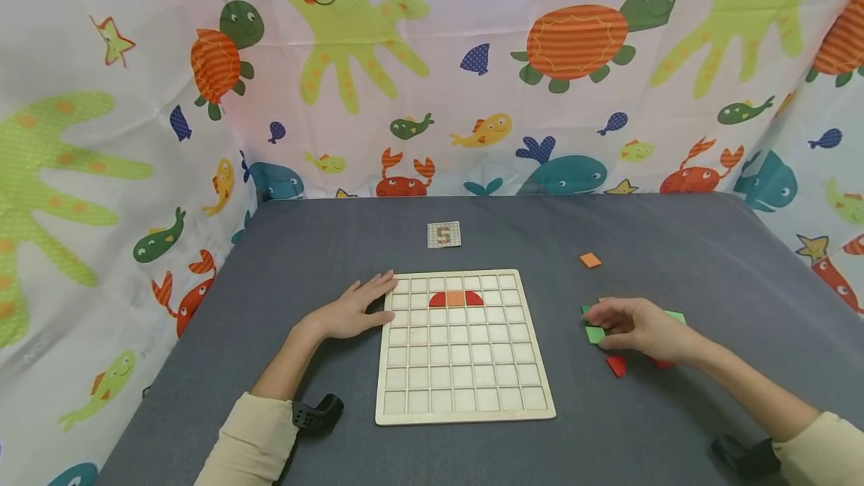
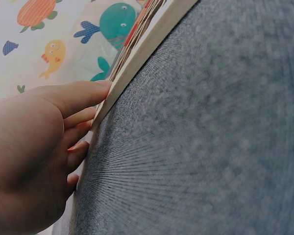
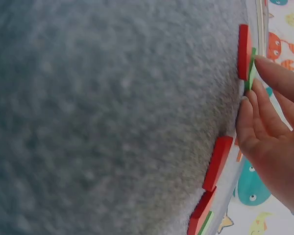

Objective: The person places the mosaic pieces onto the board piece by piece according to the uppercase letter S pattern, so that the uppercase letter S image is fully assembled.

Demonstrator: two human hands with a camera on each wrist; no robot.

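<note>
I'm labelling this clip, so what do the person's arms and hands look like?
The left sleeve and right sleeve are plain cream. Near their cuffs show a rounded black left device and a blurrier black right device. The left hand and right hand are bare, without gloves.

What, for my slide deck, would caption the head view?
Left hand touching a gridded board, right hand among loose coloured pieces; on the board, one orange piece between two red pieces.

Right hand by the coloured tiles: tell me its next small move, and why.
Probably pinch the light green flat tile: the right hand has its fingertips right at it, while the pale wooden grid board carries only three tiles: red, orange, red.
</note>
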